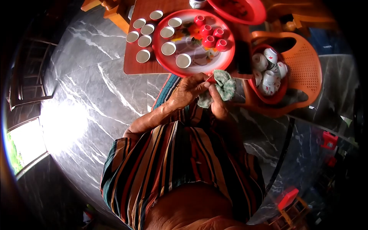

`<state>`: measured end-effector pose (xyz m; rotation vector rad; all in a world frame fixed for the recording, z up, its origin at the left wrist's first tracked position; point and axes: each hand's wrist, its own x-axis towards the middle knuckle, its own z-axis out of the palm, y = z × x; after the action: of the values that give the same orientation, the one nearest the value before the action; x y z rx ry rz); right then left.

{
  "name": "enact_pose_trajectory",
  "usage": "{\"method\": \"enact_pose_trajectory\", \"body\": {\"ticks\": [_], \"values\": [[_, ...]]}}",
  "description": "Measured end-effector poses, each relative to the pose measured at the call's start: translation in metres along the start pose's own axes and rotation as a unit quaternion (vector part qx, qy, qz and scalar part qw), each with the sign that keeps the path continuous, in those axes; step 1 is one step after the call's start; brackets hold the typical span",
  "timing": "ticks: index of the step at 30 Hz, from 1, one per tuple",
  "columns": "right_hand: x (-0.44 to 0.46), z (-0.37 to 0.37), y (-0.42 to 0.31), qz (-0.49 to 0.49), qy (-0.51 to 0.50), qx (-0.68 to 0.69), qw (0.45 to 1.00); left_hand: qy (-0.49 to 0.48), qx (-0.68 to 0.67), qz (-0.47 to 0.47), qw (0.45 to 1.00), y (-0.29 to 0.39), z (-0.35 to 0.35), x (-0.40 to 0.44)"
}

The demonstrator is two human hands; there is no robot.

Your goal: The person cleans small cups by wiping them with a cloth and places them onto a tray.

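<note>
My left hand (pixel 188 91) pinches a small red cup (pixel 211 79) at the near edge of the round tray (pixel 160 57). Wrapped in my right hand (pixel 219 104) is a pale green cloth (pixel 224 85), pressed against that cup. Several small red cups (pixel 209 41) stand bottom up on the tray's right side. Larger white-lined cups (pixel 168 48) sit upright on its left side. More such cups (pixel 143 56) stand on the red-brown table (pixel 132 68), left of the tray.
An orange plastic chair (pixel 306 73) at the right holds a red basin (pixel 273 100) of white patterned cups (pixel 269 78). Another red basin (pixel 245 11) and a white cup (pixel 197 3) are at the table's far side. A dark flat object (pixel 243 57) lies right of the tray.
</note>
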<state>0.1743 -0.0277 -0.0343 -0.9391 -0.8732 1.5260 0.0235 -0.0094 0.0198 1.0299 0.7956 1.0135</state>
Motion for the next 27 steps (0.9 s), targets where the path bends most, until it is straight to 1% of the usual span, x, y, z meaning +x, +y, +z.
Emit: {"method": "enact_pose_trajectory", "body": {"ticks": [1,2,3,4,5,6,8,9,10,11,12,13,14,15,17,18,19,21,22,23,24,25,26,27], "values": [[0.000,0.000,0.002,0.006,0.012,0.041,0.999,0.010,-0.021,0.000,1.000,-0.005,0.000,0.001],[0.001,0.000,0.003,0.011,0.025,0.082,0.996,0.002,-0.060,-0.024,0.998,-0.009,-0.001,0.000],[0.001,0.001,0.002,0.014,0.038,0.123,0.992,0.001,-0.060,-0.025,0.998,-0.010,-0.002,0.000],[0.002,-0.002,0.003,-0.036,0.049,-0.018,0.998,0.000,-0.064,-0.016,0.998,-0.012,-0.002,0.000],[0.004,-0.007,0.006,-0.073,0.069,-0.090,0.991,0.000,-0.069,-0.006,0.998,-0.014,-0.003,-0.001],[0.010,-0.012,0.010,-0.106,0.086,-0.123,0.983,0.000,-0.069,-0.007,0.998,-0.015,-0.004,-0.002],[0.021,-0.021,0.020,-0.117,0.103,-0.057,0.986,-0.021,-0.066,-0.028,0.997,-0.015,-0.007,-0.004],[0.025,-0.015,0.005,0.038,0.096,0.209,0.972,-0.021,-0.066,-0.028,0.997,-0.014,-0.009,-0.006],[0.025,0.001,-0.015,0.023,0.067,0.236,0.969,-0.036,-0.079,-0.032,0.996,-0.013,-0.012,-0.008],[0.026,0.012,-0.025,0.023,0.066,0.237,0.969,-0.051,-0.092,-0.037,0.994,-0.013,-0.014,-0.009],[0.026,0.020,-0.031,0.023,0.076,0.232,0.969,-0.052,-0.092,-0.038,0.994,-0.010,-0.014,-0.010],[0.026,0.024,-0.034,0.022,0.087,0.227,0.970,-0.043,-0.058,-0.023,0.997,-0.004,-0.013,-0.010],[0.024,0.024,-0.035,-0.016,0.040,0.176,0.984,-0.033,-0.023,-0.007,0.999,-0.001,-0.013,-0.010],[0.023,0.024,-0.035,-0.058,-0.003,0.127,0.990,-0.033,-0.023,-0.007,0.999,-0.003,-0.012,-0.010],[0.008,0.048,-0.053,0.000,0.009,0.047,0.999,-0.003,0.040,0.021,0.999,-0.009,-0.011,-0.010],[0.008,0.048,-0.049,-0.027,0.011,-0.003,1.000,-0.011,0.085,0.035,0.996,-0.010,-0.015,-0.009],[0.010,0.044,-0.047,-0.027,0.013,-0.003,1.000,-0.013,0.085,0.035,0.996,-0.014,-0.020,-0.007],[0.013,0.034,-0.047,0.034,-0.039,0.061,0.997,-0.042,-0.018,0.006,0.999,-0.022,-0.027,-0.006],[0.015,0.033,-0.049,-0.006,-0.060,0.041,0.997,-0.047,-0.086,-0.004,0.995,-0.022,-0.027,-0.006],[0.016,0.029,-0.045,-0.006,-0.060,0.041,0.997,-0.047,-0.086,-0.005,0.995,-0.021,-0.026,-0.005],[0.016,0.026,-0.040,-0.024,-0.042,0.082,0.996,-0.048,-0.194,-0.028,0.979,-0.015,-0.024,-0.004],[0.015,0.024,-0.037,-0.041,-0.024,0.122,0.991,-0.049,-0.299,-0.049,0.952,-0.012,-0.023,-0.004],[0.012,0.025,-0.035,-0.043,-0.014,0.158,0.986,-0.080,-0.335,-0.058,0.937,-0.013,-0.027,-0.003],[0.007,0.023,-0.035,-0.043,-0.015,0.157,0.987,-0.080,-0.335,-0.057,0.937,-0.010,-0.026,-0.004]]}}
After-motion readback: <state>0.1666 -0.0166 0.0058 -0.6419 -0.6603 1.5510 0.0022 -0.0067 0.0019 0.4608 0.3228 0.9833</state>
